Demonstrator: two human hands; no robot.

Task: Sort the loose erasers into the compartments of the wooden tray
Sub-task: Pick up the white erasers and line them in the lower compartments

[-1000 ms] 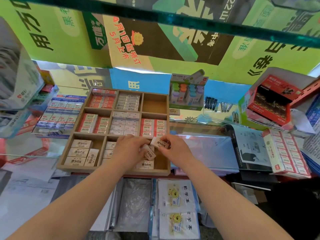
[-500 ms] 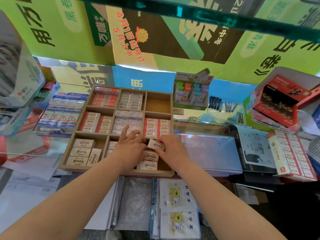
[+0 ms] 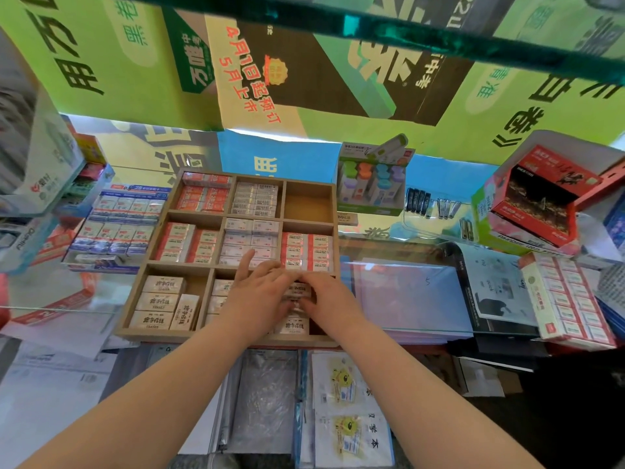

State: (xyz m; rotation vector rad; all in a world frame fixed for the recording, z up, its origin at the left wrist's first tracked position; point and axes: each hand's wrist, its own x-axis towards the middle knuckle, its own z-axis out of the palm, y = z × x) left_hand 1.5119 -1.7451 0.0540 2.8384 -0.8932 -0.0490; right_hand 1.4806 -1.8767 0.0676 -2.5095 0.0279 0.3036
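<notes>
Head view: both hands are being held over the near-right compartment (image 3: 319,328) of the wooden tray (image 3: 223,336). Left hand (image 3: 260,296) is lying flat, fingers straight, its grip apart and holding nothing. Right hand (image 3: 329,299) is pinching one beige eraser (image 3: 297,290), thumb against fingers. A second ago that eraser was raised; now it is being set down among its row. Counted: eight compartments; four boxed erasers (image 3: 159,302) near-left.
</notes>
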